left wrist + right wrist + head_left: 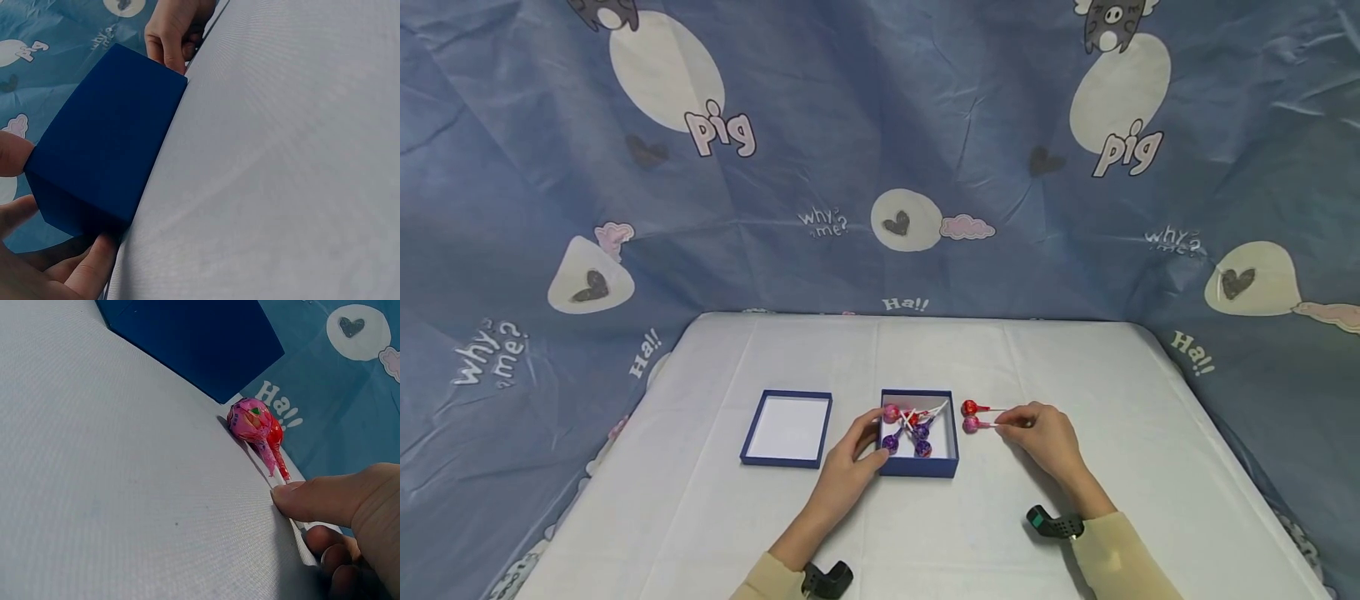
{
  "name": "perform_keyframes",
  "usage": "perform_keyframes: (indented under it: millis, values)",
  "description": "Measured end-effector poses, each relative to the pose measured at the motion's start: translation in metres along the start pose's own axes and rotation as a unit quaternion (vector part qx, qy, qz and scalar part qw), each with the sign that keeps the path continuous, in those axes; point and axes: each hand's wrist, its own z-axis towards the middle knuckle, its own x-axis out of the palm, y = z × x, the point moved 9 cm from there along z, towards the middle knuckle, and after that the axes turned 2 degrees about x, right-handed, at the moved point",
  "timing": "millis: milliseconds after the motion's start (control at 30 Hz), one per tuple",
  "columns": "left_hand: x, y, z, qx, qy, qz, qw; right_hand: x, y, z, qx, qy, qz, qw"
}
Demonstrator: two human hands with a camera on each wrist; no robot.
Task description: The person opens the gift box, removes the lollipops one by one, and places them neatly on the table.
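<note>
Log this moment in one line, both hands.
left hand: grips blue box; right hand: pinches pink lollipop by its stick; red lollipop: alongside

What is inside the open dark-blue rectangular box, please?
The open dark-blue rectangular box holds wrapped lollipops: pink, red and purple, with white sticks. Whatever lies directly beneath them is hidden.

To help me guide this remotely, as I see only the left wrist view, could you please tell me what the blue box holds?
Observer: The head view shows purple, pink and red wrapped lollipops inside the blue box.
Operator: Thank you; what is the right hand holding beyond it, please?
Observer: It pinches the white stick of a pink lollipop, just outside the box.
Operator: And does anything lie on the other side, past the left hand?
Observer: Yes, a shallow blue-rimmed tray, perhaps the lid, lies on the table to the left.
</note>
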Motion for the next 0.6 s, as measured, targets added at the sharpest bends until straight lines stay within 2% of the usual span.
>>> perform_keyframes:
  millis: [600]
  values:
    - [-0.001, 0.0013, 0.0003, -0.005, -0.004, -0.004, 1.0, -0.0002, 0.0005, 0.0008, 0.009, 0.012, 0.011, 1.0]
